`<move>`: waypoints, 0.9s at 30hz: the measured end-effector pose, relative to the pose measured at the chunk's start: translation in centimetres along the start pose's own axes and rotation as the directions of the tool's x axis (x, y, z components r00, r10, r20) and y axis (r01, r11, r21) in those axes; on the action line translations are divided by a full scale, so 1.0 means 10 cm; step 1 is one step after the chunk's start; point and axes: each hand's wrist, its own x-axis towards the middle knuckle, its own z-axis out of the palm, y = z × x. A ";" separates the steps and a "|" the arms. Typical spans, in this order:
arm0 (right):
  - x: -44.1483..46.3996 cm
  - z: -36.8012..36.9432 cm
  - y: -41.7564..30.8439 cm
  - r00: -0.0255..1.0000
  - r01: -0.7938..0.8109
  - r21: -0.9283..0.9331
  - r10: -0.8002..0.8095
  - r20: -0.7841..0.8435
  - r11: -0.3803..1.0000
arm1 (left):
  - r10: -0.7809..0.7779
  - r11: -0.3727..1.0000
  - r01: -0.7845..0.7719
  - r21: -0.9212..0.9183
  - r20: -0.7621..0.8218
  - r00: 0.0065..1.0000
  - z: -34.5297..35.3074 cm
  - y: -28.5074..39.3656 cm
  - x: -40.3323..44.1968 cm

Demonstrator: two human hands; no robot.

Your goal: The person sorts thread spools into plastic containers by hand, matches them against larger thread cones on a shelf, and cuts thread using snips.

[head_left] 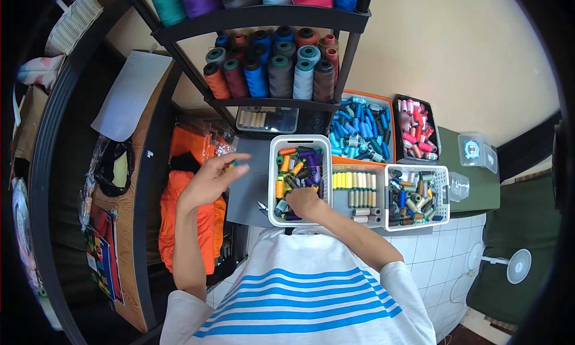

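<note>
Gray tabletop point(244, 188), white basket point(272, 178), spools point(280, 187) inside

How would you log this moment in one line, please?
Right hand: inside white rectangular plastic basket, among multicoloured thread spools | left hand: raised beside basket, apparently holding small teal item

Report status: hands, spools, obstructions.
Left hand raised beside white basket, small teal item at fingers, grip unclear. Right hand in basket among mixed spools, grasp hidden. Nothing visibly blocking.

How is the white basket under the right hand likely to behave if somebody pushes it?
The white basket would probably slide rather than tip, as it looks wide. Its loose spools may roll, being cylindrical and jumbled.
</note>
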 end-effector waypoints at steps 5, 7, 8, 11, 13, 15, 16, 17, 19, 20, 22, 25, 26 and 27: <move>-0.24 -0.37 -0.06 0.996 -0.093 0.057 0.092 0.023 0.994 | 0.072 0.897 -0.004 -0.442 0.137 0.988 0.03 -0.04 0.10; -0.37 -0.53 -0.03 0.995 -0.102 0.068 0.100 0.024 0.993 | 0.116 0.867 -0.064 -0.495 0.075 0.990 0.05 -0.08 0.13; -0.42 -0.59 0.01 0.994 -0.112 0.082 0.110 0.023 0.990 | 0.155 0.859 -0.086 -0.504 0.095 0.983 0.04 -0.10 0.17; -0.49 -0.71 0.21 0.989 -0.105 0.336 0.063 0.135 0.936 | 0.188 0.830 -0.104 -0.548 0.099 0.977 0.09 -0.10 0.27; -0.55 -0.69 0.33 0.997 -0.053 0.454 0.024 0.070 0.889 | 0.183 0.808 -0.099 -0.581 0.087 0.979 0.13 -0.09 0.30; -0.60 -0.62 0.43 0.994 0.061 0.634 0.008 -0.105 0.771 | 0.161 0.917 -0.144 -0.372 0.017 0.987 0.15 -0.11 0.36; -0.62 -0.58 0.48 0.994 0.059 0.631 0.009 -0.105 0.774 | 0.165 0.916 -0.147 -0.374 0.016 0.986 0.18 -0.13 0.38; -0.64 -0.55 0.52 0.987 0.111 0.732 0.013 -0.161 0.672 | 0.111 0.928 -0.108 -0.356 -0.011 0.994 0.23 -0.16 0.40; -0.64 -0.44 0.60 0.968 0.198 0.862 0.048 -0.248 0.466 | 0.056 0.937 -0.068 -0.342 -0.044 0.997 0.40 -0.26 0.41; -0.66 -0.40 0.63 0.968 0.199 0.860 0.042 -0.247 0.469 | 0.057 0.952 -0.074 -0.295 -0.067 0.996 0.59 -0.28 0.42; -0.71 -0.47 0.60 0.982 0.128 0.974 0.111 -0.151 0.188 | 0.086 0.979 -0.105 -0.176 -0.112 0.990 0.93 -0.25 0.42; -0.66 -0.41 0.64 0.987 0.115 0.979 0.089 -0.131 0.169 | 0.216 0.976 -0.218 0.005 -0.151 0.965 1.28 -0.10 0.44; -0.65 -0.43 0.64 0.990 0.112 0.979 0.064 -0.124 0.168 | 0.246 0.964 -0.231 0.133 -0.106 0.964 1.32 -0.08 0.43; -0.66 -0.54 0.60 0.990 0.115 0.969 0.057 -0.130 0.217 | 0.363 0.916 -0.341 0.210 -0.073 0.929 1.36 -0.12 0.47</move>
